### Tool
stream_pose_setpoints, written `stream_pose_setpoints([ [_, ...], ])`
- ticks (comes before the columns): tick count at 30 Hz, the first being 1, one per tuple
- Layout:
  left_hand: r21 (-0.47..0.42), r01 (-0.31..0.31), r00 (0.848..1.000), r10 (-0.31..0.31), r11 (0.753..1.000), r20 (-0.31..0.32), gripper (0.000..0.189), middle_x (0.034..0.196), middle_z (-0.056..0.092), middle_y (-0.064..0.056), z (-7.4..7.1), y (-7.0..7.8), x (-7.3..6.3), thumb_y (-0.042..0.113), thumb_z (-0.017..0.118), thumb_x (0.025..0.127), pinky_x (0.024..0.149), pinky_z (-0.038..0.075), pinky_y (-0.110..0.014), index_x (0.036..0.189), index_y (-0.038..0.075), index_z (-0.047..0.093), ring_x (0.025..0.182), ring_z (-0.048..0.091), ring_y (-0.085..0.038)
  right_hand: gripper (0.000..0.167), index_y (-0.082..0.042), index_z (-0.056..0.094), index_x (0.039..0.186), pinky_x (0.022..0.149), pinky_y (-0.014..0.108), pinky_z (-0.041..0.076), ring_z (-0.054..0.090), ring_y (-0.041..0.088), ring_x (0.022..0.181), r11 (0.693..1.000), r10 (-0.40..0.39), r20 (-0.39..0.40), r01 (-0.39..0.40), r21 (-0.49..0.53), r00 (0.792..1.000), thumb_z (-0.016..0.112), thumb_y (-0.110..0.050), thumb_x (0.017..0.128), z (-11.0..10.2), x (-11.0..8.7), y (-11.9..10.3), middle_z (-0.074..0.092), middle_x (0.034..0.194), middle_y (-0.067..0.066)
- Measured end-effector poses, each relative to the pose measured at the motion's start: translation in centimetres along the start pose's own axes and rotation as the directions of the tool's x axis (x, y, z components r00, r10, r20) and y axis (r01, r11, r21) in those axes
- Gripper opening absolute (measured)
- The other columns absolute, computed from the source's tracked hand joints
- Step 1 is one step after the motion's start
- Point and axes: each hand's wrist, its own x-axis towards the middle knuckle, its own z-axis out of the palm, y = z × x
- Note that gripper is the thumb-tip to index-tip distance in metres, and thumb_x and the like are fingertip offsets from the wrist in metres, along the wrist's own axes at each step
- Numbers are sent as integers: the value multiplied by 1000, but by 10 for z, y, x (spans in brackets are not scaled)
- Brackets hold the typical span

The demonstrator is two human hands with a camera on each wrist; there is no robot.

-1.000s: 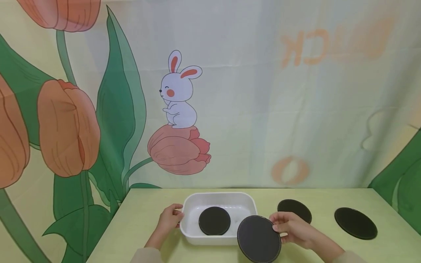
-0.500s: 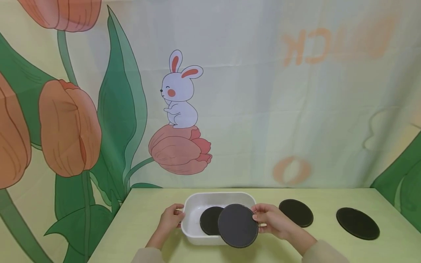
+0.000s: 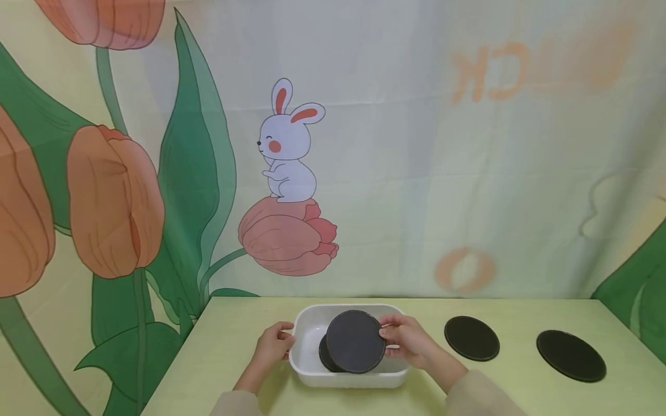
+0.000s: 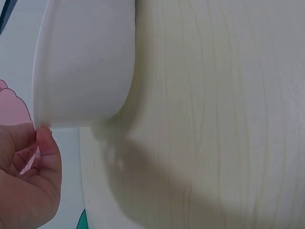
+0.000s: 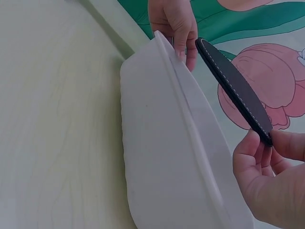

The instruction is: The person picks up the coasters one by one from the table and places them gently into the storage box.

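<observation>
My left hand (image 3: pixel 273 345) pinches the left end of a white rectangular dish (image 3: pixel 354 380), thumb and fingers at its rim, as the left wrist view also shows. With my right hand (image 3: pixel 408 341) I pinch the right edge of a round black coaster (image 3: pixel 355 341). White stitching runs round the edge of this held coaster (image 5: pixel 236 88), which is tilted over the dish in the right wrist view. Inside the dish lies another black coaster, mostly hidden behind the held one; only its left side shows.
Two more round black coasters lie to the right of the dish, a nearer one (image 3: pixel 472 338) and a farther one (image 3: pixel 571 355). The pale green table (image 3: pixel 499 393) ends at the back against a printed cloth (image 3: pixel 385 231) with tulips and a rabbit.
My right hand has carried its coaster left and upward in the view, from the dish's front right corner to over the dish. The left hand stays at the rim.
</observation>
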Motion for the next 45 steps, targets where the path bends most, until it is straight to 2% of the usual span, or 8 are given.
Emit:
stream_pose_setpoints([
  [9,17,25,1000,-25,1000,-3,31,85,55,-12,1,4,-2,1,54,84,54,51,-25,114,-4,50,69,53,-16,21,1,48,99,51,21,46,54,8,58,1000,14,-126,-13,3,992,52,2,79,6,24,16,53,70,-2],
  [16,16,30,1000,-30,999,-7,31,85,55,-12,1,4,-2,1,54,84,54,51,-25,115,-4,50,69,53,-16,22,2,48,98,46,19,43,52,8,53,998,33,-229,-45,-45,973,52,2,77,11,41,29,51,64,-3],
  [22,7,14,1000,-14,1000,-9,31,84,55,-12,1,1,-1,1,54,84,53,51,-25,114,-5,50,69,55,-17,18,2,49,95,44,19,42,47,9,49,993,65,-285,-90,-74,956,52,4,77,16,51,37,47,58,-3],
  [39,-12,6,1000,-6,1000,-6,30,85,55,-13,1,-2,-1,1,54,84,53,51,-25,114,-5,51,69,56,-18,19,5,49,94,43,21,41,44,10,47,982,104,-333,-150,-113,937,52,8,75,23,58,48,47,56,-1],
  [45,-14,10,1000,-10,1000,-9,30,85,55,-13,0,-1,-1,2,54,84,53,50,-25,114,-4,51,70,55,-18,18,4,50,92,45,22,44,46,11,50,975,113,-331,-168,-145,937,51,9,74,23,60,50,48,58,0],
])
